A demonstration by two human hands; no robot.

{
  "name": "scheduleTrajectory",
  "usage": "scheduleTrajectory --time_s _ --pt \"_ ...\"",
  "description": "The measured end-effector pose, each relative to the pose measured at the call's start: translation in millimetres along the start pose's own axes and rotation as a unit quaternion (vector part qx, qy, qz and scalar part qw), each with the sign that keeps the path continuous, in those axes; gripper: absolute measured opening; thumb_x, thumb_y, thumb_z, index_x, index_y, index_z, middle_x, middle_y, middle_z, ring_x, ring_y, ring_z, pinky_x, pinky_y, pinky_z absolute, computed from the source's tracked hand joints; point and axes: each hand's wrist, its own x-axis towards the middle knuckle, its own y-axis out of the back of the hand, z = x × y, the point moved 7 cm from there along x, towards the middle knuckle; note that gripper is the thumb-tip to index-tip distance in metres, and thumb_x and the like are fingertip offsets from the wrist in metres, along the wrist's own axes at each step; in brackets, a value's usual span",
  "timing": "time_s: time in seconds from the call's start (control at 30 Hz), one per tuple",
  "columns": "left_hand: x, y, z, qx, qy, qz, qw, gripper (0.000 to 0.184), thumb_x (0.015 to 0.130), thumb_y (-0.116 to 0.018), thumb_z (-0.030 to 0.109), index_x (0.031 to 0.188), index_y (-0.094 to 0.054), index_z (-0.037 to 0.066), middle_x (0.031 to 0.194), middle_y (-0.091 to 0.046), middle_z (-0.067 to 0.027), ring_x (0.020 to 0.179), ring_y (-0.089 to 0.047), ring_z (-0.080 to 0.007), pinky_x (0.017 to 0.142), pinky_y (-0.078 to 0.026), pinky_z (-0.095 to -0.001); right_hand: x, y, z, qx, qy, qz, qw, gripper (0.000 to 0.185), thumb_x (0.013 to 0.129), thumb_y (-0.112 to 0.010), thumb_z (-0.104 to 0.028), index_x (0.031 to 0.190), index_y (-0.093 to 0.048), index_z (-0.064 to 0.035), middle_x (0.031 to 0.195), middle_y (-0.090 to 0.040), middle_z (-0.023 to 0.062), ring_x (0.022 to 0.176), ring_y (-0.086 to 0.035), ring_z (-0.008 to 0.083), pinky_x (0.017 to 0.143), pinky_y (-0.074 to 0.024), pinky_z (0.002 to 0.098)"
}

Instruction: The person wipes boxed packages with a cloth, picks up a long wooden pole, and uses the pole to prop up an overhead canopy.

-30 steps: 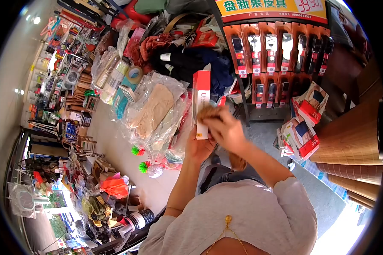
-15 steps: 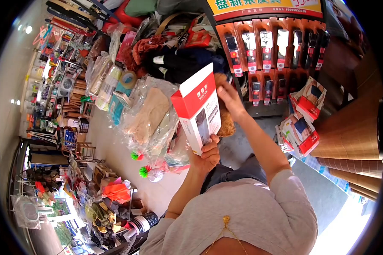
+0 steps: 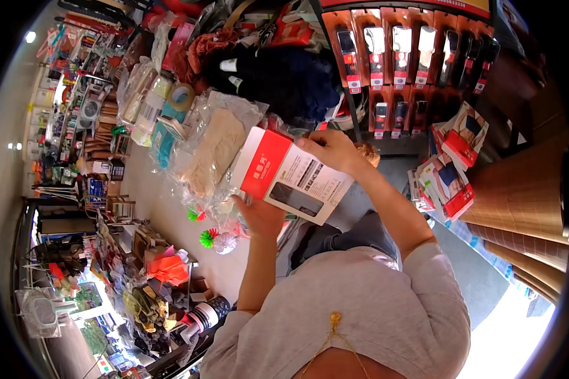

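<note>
A flat red and white cardboard box [image 3: 291, 165] lies tilted between my hands, its printed face with a dark window turned up. My right hand [image 3: 332, 150] grips the upper edge, thumb on the printed side. At the lower left edge, by the red end and white flap, is my left hand [image 3: 263, 218]; its thumb sticks out beside the flap and its fingers are partly hidden by the box. Beyond the box are clear plastic bags with beige fabric [image 3: 218, 148] and a pile of dark clothing [image 3: 284, 82].
A rack of packaged belts [image 3: 398, 63] stands ahead to the right. Printed red and white boxes [image 3: 446, 183] are stacked at right, beside rolled brown mats [image 3: 518, 196]. Tape rolls [image 3: 182, 96] sit among bagged goods. Crowded shelves [image 3: 85, 126] line the left.
The box has turned from upright to a flatter slant, its red end swinging left. My left hand has shifted left to that end; my right hand has come down onto the upper edge.
</note>
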Motion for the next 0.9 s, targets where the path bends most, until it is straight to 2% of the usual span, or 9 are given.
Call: scheduleTrajectory --time_s 0.13,0.17,0.33,0.47,0.53,0.6,0.73,0.8,0.9 --pt "14.5 23.5 3.5 0.113 -0.056 0.027 0.992 0.047 0.090 -0.044 0.036 0.124 -0.040 0.005 0.120 -0.051 -0.0086 0.109 -0.051 -0.0238 0.093 -0.040 -0.0399 -1.5 1.9 14.3 -0.061 -0.048 0.045 0.996 0.057 0.079 -0.051 -0.057 0.088 -0.065 -0.0027 0.076 -0.064 0.0126 0.072 -0.064 0.0234 0.066 -0.0477 0.0314" --pt "17.2 38.7 5.9 0.228 -0.093 0.056 0.968 0.042 0.089 -0.049 0.029 0.123 -0.041 0.005 0.116 -0.053 -0.0090 0.107 -0.052 -0.0236 0.092 -0.042 -0.0388 -3.9 8.3 9.6 -0.074 -0.032 0.090 0.993 0.051 0.079 -0.055 -0.052 0.087 -0.063 -0.0023 0.076 -0.064 0.0121 0.071 -0.063 0.0220 0.065 -0.0476 0.0306" --pt "31.6 36.2 13.6 0.110 -0.114 0.058 0.986 0.036 0.088 -0.051 0.014 0.121 -0.039 0.007 0.114 -0.053 -0.0089 0.105 -0.053 -0.0218 0.086 -0.046 -0.0355 -15.2 46.2 -34.8 0.144 0.129 0.231 0.954 0.033 0.073 -0.071 -0.014 0.100 -0.055 -0.0026 0.082 -0.056 0.0049 0.068 -0.051 0.0116 0.063 -0.0448 0.0244" --pt "41.3 19.4 3.3 0.085 -0.157 0.060 0.982 0.042 0.089 -0.051 0.013 0.127 -0.032 0.014 0.121 -0.048 -0.0090 0.111 -0.049 -0.0213 0.091 -0.043 -0.0342 -45.9 -18.9 -101.6 -0.106 0.354 0.103 0.923 0.050 0.076 -0.064 -0.018 0.121 -0.048 -0.0059 0.107 -0.052 0.0128 0.095 -0.050 0.0253 0.085 -0.0394 0.0359" --pt "44.0 17.7 -4.8 0.012 -0.119 0.073 0.990 0.043 0.089 -0.049 0.011 0.128 -0.031 0.014 0.122 -0.047 -0.0095 0.111 -0.049 -0.0215 0.092 -0.043 -0.0339 -44.2 -66.4 -79.6 -0.336 0.351 0.092 0.869 0.054 0.073 -0.062 -0.023 0.123 -0.048 -0.0093 0.111 -0.050 0.0125 0.098 -0.045 0.0312 0.087 -0.0354 0.0400" --pt "42.5 15.0 3.4 0.019 -0.158 0.072 0.985 0.043 0.089 -0.049 0.010 0.128 -0.031 0.013 0.122 -0.047 -0.0096 0.111 -0.049 -0.0215 0.091 -0.044 -0.0341 -43.1 -67.7 -65.9 -0.364 0.373 0.105 0.847 0.050 0.074 -0.061 -0.025 0.121 -0.051 -0.0115 0.113 -0.050 0.0103 0.100 -0.044 0.0301 0.087 -0.0343 0.0403" --pt "25.0 20.7 17.6 0.021 -0.210 0.132 0.969 0.041 0.089 -0.046 0.007 0.127 -0.032 0.012 0.122 -0.047 -0.0097 0.109 -0.050 -0.0215 0.089 -0.045 -0.0352 -36.7 -38.8 -15.3 -0.391 0.307 0.140 0.856 0.044 0.076 -0.060 -0.026 0.117 -0.054 -0.0138 0.112 -0.051 0.0084 0.098 -0.048 0.0286 0.082 -0.0371 0.0411" --pt "22.8 40.7 28.1 0.012 -0.242 0.128 0.962 0.043 0.089 -0.048 0.010 0.129 -0.030 0.011 0.119 -0.049 -0.0097 0.106 -0.052 -0.0229 0.090 -0.045 -0.0380 -34.0 -7.3 33.2 -0.329 0.227 0.223 0.889 0.036 0.080 -0.057 -0.024 0.113 -0.055 -0.0098 0.107 -0.054 0.0115 0.092 -0.054 0.0302 0.077 -0.0412 0.0417" --pt "19.2 46.3 48.5 -0.058 -0.208 0.131 0.968 0.039 0.091 -0.047 0.023 0.127 -0.037 0.010 0.119 -0.052 -0.0105 0.108 -0.052 -0.0258 0.093 -0.042 -0.0427 -38.2 20.2 92.2 -0.181 0.049 0.165 0.968 0.030 0.087 -0.050 -0.024 0.107 -0.055 -0.0022 0.097 -0.057 0.0183 0.087 -0.058 0.0345 0.076 -0.0442 0.0384"
